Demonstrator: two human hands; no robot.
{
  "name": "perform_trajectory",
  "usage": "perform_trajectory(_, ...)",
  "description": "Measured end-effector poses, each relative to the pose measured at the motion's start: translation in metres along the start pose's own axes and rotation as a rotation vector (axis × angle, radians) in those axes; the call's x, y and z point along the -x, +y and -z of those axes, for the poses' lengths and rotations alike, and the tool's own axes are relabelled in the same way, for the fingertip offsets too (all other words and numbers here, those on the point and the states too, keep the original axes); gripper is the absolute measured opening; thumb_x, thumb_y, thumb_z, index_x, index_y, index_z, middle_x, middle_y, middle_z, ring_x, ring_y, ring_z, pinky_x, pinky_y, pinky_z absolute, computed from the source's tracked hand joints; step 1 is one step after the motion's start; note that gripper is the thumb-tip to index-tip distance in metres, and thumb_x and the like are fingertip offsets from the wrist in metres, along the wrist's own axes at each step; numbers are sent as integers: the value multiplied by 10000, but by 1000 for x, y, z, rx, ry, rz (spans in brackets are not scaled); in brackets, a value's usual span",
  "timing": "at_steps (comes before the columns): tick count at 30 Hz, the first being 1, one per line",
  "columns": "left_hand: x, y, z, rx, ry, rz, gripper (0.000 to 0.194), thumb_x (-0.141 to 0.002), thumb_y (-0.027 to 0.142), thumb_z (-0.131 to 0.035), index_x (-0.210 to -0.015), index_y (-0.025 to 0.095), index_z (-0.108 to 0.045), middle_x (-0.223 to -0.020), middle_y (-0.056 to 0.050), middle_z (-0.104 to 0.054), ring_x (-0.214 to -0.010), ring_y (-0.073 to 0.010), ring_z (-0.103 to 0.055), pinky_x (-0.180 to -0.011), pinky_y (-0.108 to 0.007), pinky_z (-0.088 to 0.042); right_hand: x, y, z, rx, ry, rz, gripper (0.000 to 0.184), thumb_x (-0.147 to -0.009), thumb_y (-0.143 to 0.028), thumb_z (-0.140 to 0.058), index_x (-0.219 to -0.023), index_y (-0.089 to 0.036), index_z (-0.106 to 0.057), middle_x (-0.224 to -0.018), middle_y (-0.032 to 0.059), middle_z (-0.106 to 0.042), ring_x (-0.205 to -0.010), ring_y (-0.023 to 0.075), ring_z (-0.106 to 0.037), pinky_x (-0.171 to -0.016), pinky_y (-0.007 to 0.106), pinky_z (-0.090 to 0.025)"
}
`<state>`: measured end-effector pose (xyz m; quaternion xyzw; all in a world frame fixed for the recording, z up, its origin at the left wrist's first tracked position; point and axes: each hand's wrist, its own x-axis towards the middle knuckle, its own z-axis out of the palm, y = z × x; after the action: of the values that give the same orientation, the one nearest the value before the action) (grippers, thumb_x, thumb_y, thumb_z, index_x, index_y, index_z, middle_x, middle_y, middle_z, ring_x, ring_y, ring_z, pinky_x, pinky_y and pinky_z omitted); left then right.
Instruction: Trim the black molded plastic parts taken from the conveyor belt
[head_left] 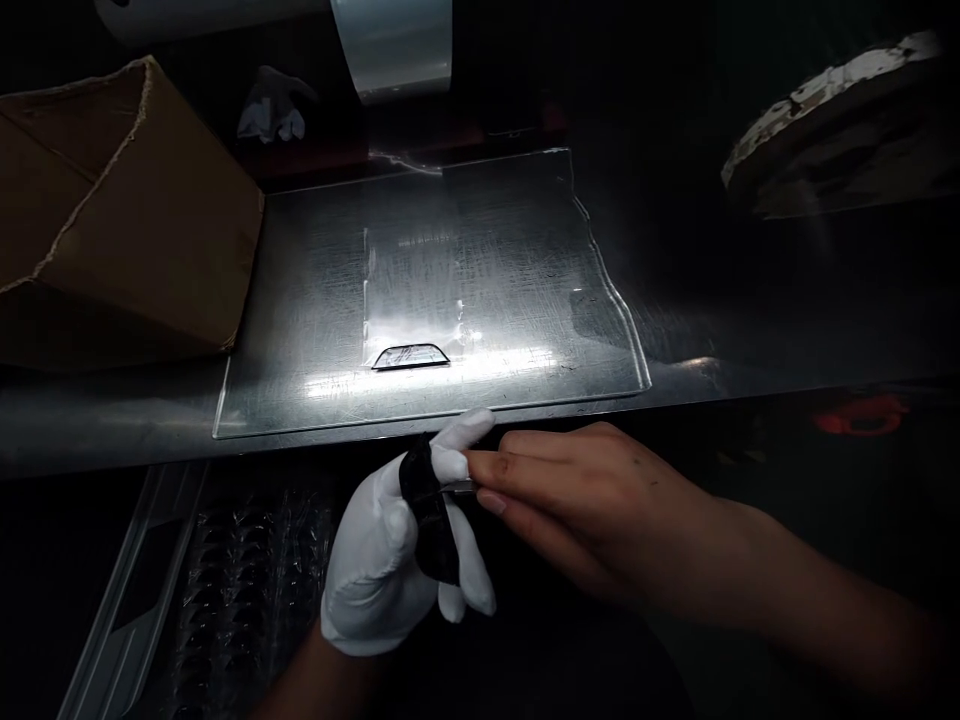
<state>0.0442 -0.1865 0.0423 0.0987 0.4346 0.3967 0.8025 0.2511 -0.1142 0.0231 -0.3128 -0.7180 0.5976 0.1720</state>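
Left hand [401, 560], in a white glove, was curled around a small dark curved piece [429, 520], grip pinching it between thumb and fingers just below the near edge of the tabletop [750, 330]. Right hand [592, 490], bare, met it from the right, fingertips pressed together on a thin pale sliver [459, 487] at the top of the dark piece; too small to tell if it was a tab, film or tool.

Handling judgement: the dark piece looked light, thin and glossy, probably slippery and easy to scratch or smudge, so best held by its edges, as the glove did. The sliver looked flimsy, wanting a fine fingertip pinch.

On the tabletop lay a clear plastic sheet [525, 250], lit bright, with a smaller clear film [412, 290] on it and a small dark-rimmed lens-like part [411, 356] at its near edge. Cardboard box [112, 210] far left, film roll [394, 40] far centre, a spare white glove [274, 108] beside it. A tray of clear moulded pockets [240, 580] sat low, near left.
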Motion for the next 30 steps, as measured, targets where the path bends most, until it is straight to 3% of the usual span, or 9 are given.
perform_trajectory(7, 3, -3, -3, 74, -7, -11, 504, -1051, 497, -511, -1383, 134, -620, -633, -36, -698, -385, -74, -543, -374, -127, -386, 2, 2, 6, -11, -72, 36, 235, -1065, -226, -536, -1226, -224, -708, -891, 22, -695, -682, 140, -612, -587, 269, -465)
perform_trajectory(10, 3, -5, -5, 84, 19, -26, 444, -1045, 480, -531, -1296, 145, -677, -1098, -151, -762, -448, -52, -617, -379, -118, -424, 3, 3, 6, -22, -82, 42, 237, -1064, -219, -532, -1224, -222, -707, -892, 20, -696, -678, 136, -606, -580, 273, -458)
perform_trajectory(12, 3, -5, -6, 79, 25, -31, 438, -1039, 483, -540, -1289, 153, -684, -1463, -223, -596, -485, -35, -648, -378, -114, -434, 5, 3, 6, -26, -81, 43, 232, -1064, -216, -533, -1215, -224, -709, -893, 16, -694, -675, 132, -602, -573, 273, -451)
perform_trajectory(14, 2, -7, -8, 87, 15, -43, 433, -1044, 477, -531, -1294, 158, -683, -1583, -235, -476, -506, -27, -662, -384, -106, -441, 6, 3, 6, -25, -86, 39, 228, -1063, -215, -540, -1218, -219, -707, -891, 13, -691, -677, 128, -601, -568, 272, -443)
perform_trajectory(30, 5, -15, -14, 76, 69, -4, 410, -1044, 468, -523, -1251, 162, -701, -1477, -193, -559, -460, 3, -608, -380, -99, -435, 20, 4, 1, -78, -74, 7, 224, -1076, -221, -529, -1209, -207, -710, -888, 10, -707, -700, 112, -630, -611, 254, -456)
